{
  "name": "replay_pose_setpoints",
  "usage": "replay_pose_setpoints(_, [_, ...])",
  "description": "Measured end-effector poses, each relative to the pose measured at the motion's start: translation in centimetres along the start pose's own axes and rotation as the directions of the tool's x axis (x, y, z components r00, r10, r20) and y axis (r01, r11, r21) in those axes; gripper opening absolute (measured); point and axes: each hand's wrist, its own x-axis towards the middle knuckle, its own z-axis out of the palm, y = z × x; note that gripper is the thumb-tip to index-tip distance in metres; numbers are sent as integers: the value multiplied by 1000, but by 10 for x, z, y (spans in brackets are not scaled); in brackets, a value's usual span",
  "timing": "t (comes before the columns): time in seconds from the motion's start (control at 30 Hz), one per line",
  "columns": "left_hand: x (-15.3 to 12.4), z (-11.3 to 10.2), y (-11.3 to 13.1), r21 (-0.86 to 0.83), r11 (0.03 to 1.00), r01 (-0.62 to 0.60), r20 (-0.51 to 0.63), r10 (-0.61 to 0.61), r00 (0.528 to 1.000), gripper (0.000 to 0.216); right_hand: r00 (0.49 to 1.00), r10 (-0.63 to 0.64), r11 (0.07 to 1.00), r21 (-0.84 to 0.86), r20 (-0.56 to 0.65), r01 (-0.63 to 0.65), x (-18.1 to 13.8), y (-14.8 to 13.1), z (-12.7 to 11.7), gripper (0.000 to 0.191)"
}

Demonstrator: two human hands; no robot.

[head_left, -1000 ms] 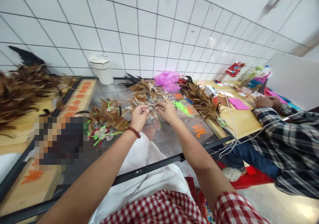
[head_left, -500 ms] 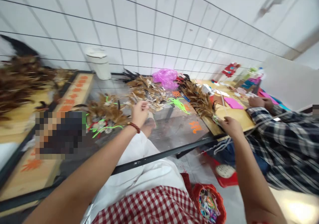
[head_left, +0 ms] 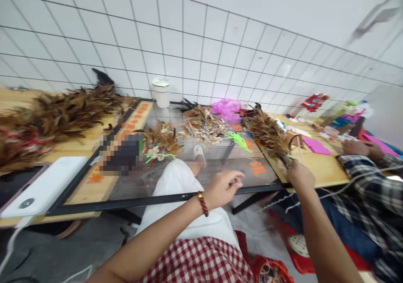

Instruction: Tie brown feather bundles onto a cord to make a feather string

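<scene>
My right hand (head_left: pixel 300 176) is closed around the near end of a long brown feather bundle (head_left: pixel 267 134), where light green strands show at the fingers. The bundle stretches away from it toward the wall. My left hand (head_left: pixel 224 187), with a beaded bracelet at the wrist, hovers over the front edge of the glass-topped table (head_left: pixel 201 174). Its fingers are curled together, and whatever they hold is too small to make out. Beyond it lie a pile of loose brown feathers (head_left: pixel 204 125) and bright green strings (head_left: pixel 239 140). A smaller feather bunch (head_left: pixel 160 138) tied with green and red string rests further left.
A white lidded cup (head_left: pixel 161 93) and a pink plastic bag (head_left: pixel 226 108) stand near the wire grid. More feather bundles (head_left: pixel 75 108) and a white power bank (head_left: pixel 44 186) are on the left. A co-worker's hands (head_left: pixel 362 148) and pink paper (head_left: pixel 316 146) are on the right.
My left hand has moved from the loose feather pile toward me and to the right, near the table's front edge. My right hand keeps hold of the feather bundle's end. The view has shifted left.
</scene>
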Motion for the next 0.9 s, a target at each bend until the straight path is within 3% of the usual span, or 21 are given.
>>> replay_pose_setpoints(0.1, [2, 4, -17, -199, 959, 201, -75, -220, 973, 23, 996, 15, 997, 74, -87, -8, -11, -6, -17, 42])
replay_pose_setpoints(0.17, [12, 8, -20, -264, 936, 233, -108, -268, 957, 22, 989, 29, 992, 126, -146, -11, -20, -12, -25, 43])
replay_pose_setpoints(0.33, [55, 30, -4, -379, 899, 219, -88, -271, 959, 22, 958, -29, 936, 328, -285, 125, -54, -40, -36, 38])
replay_pose_setpoints(0.5, [89, 41, 16, -626, 771, 116, -29, -171, 985, 24, 907, -173, 721, 578, -384, 382, -102, -90, -41, 29])
replay_pose_setpoints(0.6, [88, 28, 19, -727, 683, 74, -27, -137, 990, 28, 884, -249, 591, 661, -395, 462, -125, -120, -42, 28])
replay_pose_setpoints(0.73, [73, -3, 14, -766, 638, 75, -112, -248, 962, 35, 833, -400, 485, 683, -382, 546, -141, -143, -45, 32])
replay_pose_setpoints(0.8, [66, -21, 11, -766, 636, 95, -115, -282, 953, 36, 789, -523, 465, 668, -322, 581, -145, -145, -48, 33])
replay_pose_setpoints(0.9, [58, -48, 8, -740, 659, 130, -103, -303, 947, 36, 737, -639, 524, 577, -220, 627, -146, -139, -53, 37])
